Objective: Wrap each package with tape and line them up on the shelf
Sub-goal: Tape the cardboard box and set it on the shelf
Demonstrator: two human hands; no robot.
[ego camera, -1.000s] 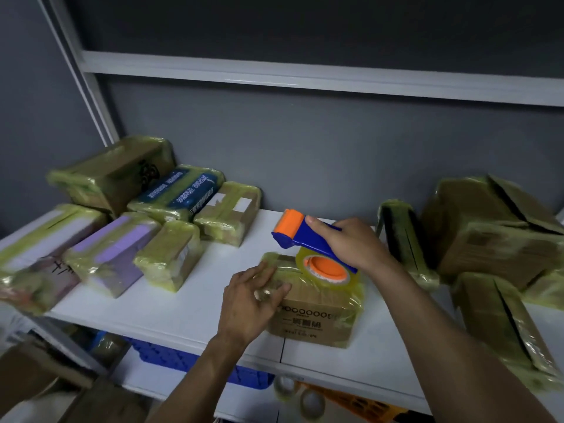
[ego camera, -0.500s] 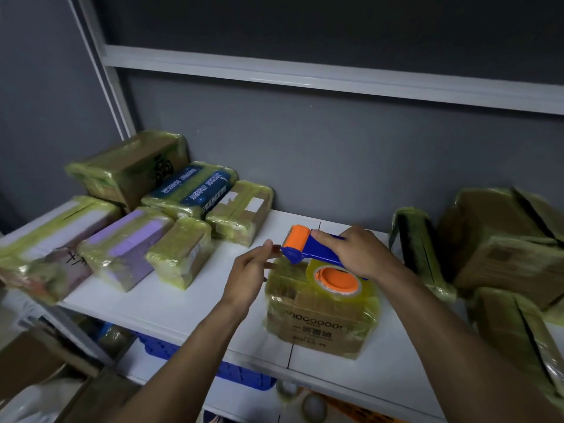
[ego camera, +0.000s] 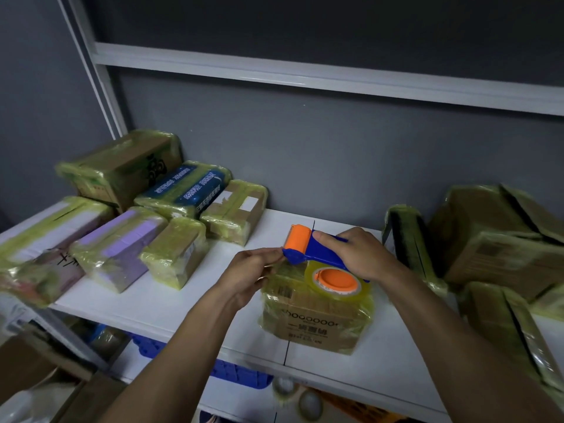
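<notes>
Two hands in play: right hand [ego camera: 354, 254] curled round the handle of the blue plastic tape dispenser with orange roller [ego camera: 308, 251], held tilted, its clear yellowish tape roll [ego camera: 335, 282] resting on top of the brown cardboard package [ego camera: 311, 322]; left hand [ego camera: 247, 274] with fingertips bunched at the dispenser's toothed mouth, as if pinching. Film too clear to tell whether a free end sits between them.

Package stands near the front edge of the white shelf board [ego camera: 171, 303], already skinned in glossy tape.

Judgement: box stiff, probably light, film slick. Steady it with a flat palm on top and lift by edges and corners, not by the wrapped faces.

Left: several wrapped packages [ego camera: 122, 239] in two rough rows. Right: larger wrapped cartons [ego camera: 494, 239] loosely heaped against the grey wall [ego camera: 335, 148]
</notes>
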